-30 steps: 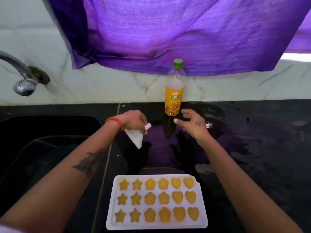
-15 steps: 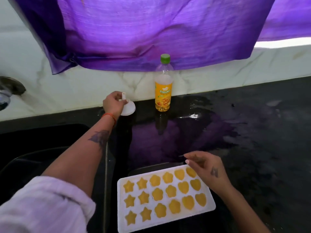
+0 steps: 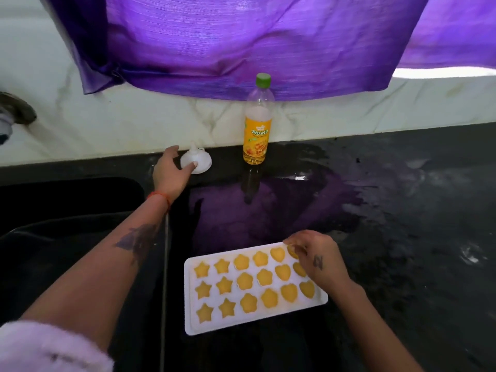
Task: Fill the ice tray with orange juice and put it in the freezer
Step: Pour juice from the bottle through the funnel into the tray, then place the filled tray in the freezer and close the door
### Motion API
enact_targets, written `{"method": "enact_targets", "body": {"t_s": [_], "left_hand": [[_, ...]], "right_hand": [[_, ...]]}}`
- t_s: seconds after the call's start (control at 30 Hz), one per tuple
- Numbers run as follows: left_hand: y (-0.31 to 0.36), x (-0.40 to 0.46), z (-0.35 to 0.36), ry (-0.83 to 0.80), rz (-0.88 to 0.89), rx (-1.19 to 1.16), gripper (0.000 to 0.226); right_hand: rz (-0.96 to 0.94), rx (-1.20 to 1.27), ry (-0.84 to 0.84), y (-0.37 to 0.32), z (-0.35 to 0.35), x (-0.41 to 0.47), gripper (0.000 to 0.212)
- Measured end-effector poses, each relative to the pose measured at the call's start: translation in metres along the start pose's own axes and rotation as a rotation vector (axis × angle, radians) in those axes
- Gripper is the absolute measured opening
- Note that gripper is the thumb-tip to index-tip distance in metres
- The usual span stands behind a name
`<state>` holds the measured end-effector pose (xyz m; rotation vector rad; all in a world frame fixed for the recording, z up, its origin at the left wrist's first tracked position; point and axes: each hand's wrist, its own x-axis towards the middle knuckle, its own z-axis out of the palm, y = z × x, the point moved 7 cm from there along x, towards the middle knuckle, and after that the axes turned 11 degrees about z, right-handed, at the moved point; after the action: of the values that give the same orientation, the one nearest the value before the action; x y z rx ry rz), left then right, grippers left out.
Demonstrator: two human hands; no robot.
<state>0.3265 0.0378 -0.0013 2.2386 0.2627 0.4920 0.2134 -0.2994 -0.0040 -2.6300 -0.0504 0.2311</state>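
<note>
Purple cloth (image 3: 241, 41) hangs across the back wall, well beyond both hands, bottom edge just above the bottle cap. Black counter (image 3: 389, 224) runs under everything, wet patches on it to the right of the right hand. Dark sink (image 3: 67, 210) sits under the left forearm, left of the tray. White ice tray (image 3: 252, 316) lies flat on the counter, slightly skewed, right under and left of the right hand; all visible star, flower and heart cells are filled with orange juice. Right hand (image 3: 318, 260) is on the tray's far right corner, fingers curled down at the rim and over the corner heart cells; it looks like a grip on the edge, but the fingertips are partly hidden so a pinch can't be confirmed. Juice bottle (image 3: 257, 130) stands upright against the wall, green cap on, juice low in it, to the right of the left hand and well beyond the right one. Left hand (image 3: 170, 171) is stretched out to the back of the counter, fingers loosely spread, fingertips touching the white funnel (image 3: 196, 162), not wrapped round it. Funnel sits wide end down, spout up, just right of that hand, near the bottle, apart from it.
</note>
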Motion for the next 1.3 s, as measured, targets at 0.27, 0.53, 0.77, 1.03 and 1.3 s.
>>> {"method": "enact_targets", "body": {"t_s": [0.27,0.53,0.77,1.03,1.3], "left_hand": [[0.032,-0.173,-0.06,-0.033,0.089,0.187,0.051],[0.03,-0.363,-0.128,0.261,-0.269,0.333,0.049],[0.028,-0.568,-0.167,0.511,-0.659,0.392,0.046],[0.008,-0.815,-0.11,0.452,-1.262,0.233,0.052],[0.075,-1.055,-0.016,0.537,-1.638,-0.006,0.057]], "right_hand": [[-0.2,0.079,-0.051,-0.043,-0.004,-0.009,0.03],[-0.641,0.119,-0.159,-0.131,0.036,-0.082,0.037],[-1.049,0.252,-0.421,-0.183,0.093,-0.243,0.031],[-1.473,-0.372,-0.994,-0.115,0.225,-0.438,0.034],[-1.592,-1.157,-1.133,0.022,0.311,-0.574,0.056]]}}
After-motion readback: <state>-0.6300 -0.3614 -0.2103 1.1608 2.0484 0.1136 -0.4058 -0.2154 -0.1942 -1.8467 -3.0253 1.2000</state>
